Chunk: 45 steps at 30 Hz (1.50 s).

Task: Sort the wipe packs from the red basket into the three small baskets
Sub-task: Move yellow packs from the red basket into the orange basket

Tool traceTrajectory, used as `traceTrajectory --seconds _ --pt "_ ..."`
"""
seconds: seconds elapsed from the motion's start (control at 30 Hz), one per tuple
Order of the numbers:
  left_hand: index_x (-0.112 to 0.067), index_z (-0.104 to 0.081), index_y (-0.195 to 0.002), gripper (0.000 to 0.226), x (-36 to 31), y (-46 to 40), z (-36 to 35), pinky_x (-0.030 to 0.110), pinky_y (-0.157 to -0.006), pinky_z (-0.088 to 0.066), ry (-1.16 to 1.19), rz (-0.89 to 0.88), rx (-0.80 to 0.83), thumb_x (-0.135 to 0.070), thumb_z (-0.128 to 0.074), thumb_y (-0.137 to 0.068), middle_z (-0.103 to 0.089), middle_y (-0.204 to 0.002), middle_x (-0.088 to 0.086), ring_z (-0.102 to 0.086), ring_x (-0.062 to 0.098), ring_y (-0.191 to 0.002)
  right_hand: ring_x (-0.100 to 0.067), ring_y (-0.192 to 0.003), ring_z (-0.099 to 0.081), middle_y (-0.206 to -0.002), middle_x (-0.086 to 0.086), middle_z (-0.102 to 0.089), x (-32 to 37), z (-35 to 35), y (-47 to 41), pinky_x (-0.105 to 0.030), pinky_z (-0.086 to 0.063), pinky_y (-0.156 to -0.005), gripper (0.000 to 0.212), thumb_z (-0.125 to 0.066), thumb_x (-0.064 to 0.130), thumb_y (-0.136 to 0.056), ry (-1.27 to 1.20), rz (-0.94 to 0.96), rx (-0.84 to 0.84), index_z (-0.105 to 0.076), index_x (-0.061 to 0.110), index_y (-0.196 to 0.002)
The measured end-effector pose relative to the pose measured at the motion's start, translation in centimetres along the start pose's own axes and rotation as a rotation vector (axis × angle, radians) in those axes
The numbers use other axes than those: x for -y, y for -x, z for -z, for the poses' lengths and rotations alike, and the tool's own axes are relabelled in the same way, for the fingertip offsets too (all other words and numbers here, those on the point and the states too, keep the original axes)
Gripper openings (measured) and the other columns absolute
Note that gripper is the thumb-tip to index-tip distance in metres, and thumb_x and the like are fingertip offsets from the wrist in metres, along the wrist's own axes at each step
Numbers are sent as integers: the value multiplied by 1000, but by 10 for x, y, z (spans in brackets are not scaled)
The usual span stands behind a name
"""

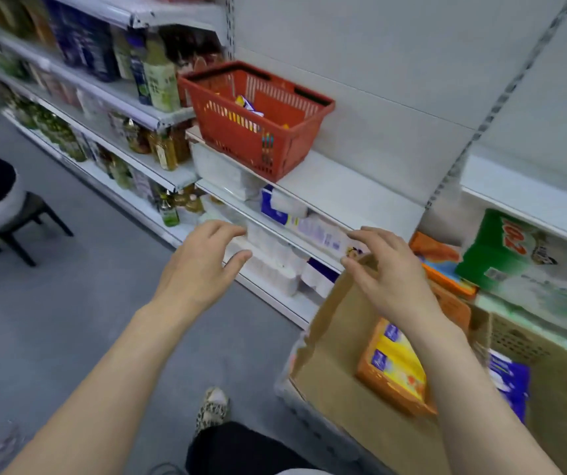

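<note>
The red basket (258,132) stands on a white shelf at upper centre, with a few wipe packs (247,106) inside. Low at the right sit tan small baskets: one (336,341) holds an orange-yellow wipe pack (393,368), and the one beside it (549,368) holds a blue-purple pack (511,382). My left hand (203,265) hovers in front of the lower shelf edge, fingers relaxed and holding nothing. My right hand (391,275) hangs above the first tan basket's far rim, fingers loosely spread and empty.
White shelf board (336,186) runs under the red basket, with tissue packs (275,262) stacked below. Bottles (158,80) fill the shelves at left. A green box (501,252) and orange packs (439,258) sit at right. A dark stool (18,221) stands on the grey floor.
</note>
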<state>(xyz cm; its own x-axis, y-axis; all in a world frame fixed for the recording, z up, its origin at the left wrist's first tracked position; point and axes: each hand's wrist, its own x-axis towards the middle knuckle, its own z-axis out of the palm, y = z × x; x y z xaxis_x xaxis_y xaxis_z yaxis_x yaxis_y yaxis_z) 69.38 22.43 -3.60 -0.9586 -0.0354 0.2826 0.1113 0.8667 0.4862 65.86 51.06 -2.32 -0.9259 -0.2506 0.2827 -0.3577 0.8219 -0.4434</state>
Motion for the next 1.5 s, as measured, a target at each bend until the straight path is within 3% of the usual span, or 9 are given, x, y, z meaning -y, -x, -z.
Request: traceTrajectory --seconds 0.2,0.37,0.6,0.83,0.97,1.23,1.33,1.4,1.5 --pt "-25 -57 -131 39 97 -129 57 32 -94 -44 -80 -11 62 -41 -56 -95 -53 -129 -6 -51 15 -118 -19 -126 -48 -134 2 -57 60 -58 -152 -20 -29 -98 39 -64 35 -92 -50 -16 -28 -60 23 -129" --pt "-23 -57 -129 39 159 -222 83 34 -92 -45 -78 -7 22 -41 -57 -95 -56 -123 -4 -52 17 -113 -16 -125 -48 -135 4 -56 104 -84 -260 -20 -31 -96 41 -63 36 -93 -29 -5 -16 -58 25 -132" --pt "-23 -59 -129 39 229 -368 54 31 -99 -39 -6 -105 69 -41 -59 -94 -57 -129 -3 -51 16 -121 -20 -120 -56 -129 0 -59 112 -129 -383 -37 -46 -100 38 -67 32 -91 -33 -70 -87 -62 19 -127" --pt "-15 -64 -123 37 282 -538 9 35 -101 -42 117 -289 179 -32 -67 -91 -61 -122 4 -55 22 -116 -22 -116 -57 -123 0 -62 88 -183 -498 -29 -41 -97 34 -69 30 -88 44 -292 -153 -66 20 -121" --pt "-13 -65 -124 39 297 -611 -11 28 -100 -37 144 -327 340 -31 -69 -90 -63 -123 5 -56 23 -118 -25 -118 -56 -125 -3 -63 75 -205 -549 -36 -41 -101 38 -66 36 -91 63 -456 -6 -64 21 -125" --pt "-15 -56 -136 53 304 -687 -62 35 -106 -37 123 -285 616 -41 -65 -91 -54 -138 8 -48 23 -128 -18 -107 -62 -124 -2 -65 46 -273 -635 -29 -45 -80 55 -65 52 -89 -95 -653 365 -58 17 -131" --pt "-16 -52 -140 56 305 -698 -72 35 -104 -38 119 -233 660 -42 -64 -91 -51 -142 8 -49 24 -127 -25 -101 -63 -110 -7 -68 39 -302 -664 -33 -46 -77 63 -64 62 -85 -132 -698 523 -62 9 -118" --pt "-16 -51 -140 56 303 -704 -79 36 -103 -40 123 -202 686 -41 -63 -92 -51 -142 8 -51 24 -125 -25 -87 -61 -87 -3 -62 39 -319 -673 -31 -41 -61 62 -66 69 -78 -104 -708 551 -58 11 -99" --pt "-15 -48 -143 59 299 -717 -92 37 -104 -41 121 -162 724 -42 -62 -93 -51 -145 7 -51 25 -127 -19 -87 -55 -98 2 -59 40 -335 -679 -31 -40 -62 77 -74 67 -69 -95 -687 495 -47 14 -118"
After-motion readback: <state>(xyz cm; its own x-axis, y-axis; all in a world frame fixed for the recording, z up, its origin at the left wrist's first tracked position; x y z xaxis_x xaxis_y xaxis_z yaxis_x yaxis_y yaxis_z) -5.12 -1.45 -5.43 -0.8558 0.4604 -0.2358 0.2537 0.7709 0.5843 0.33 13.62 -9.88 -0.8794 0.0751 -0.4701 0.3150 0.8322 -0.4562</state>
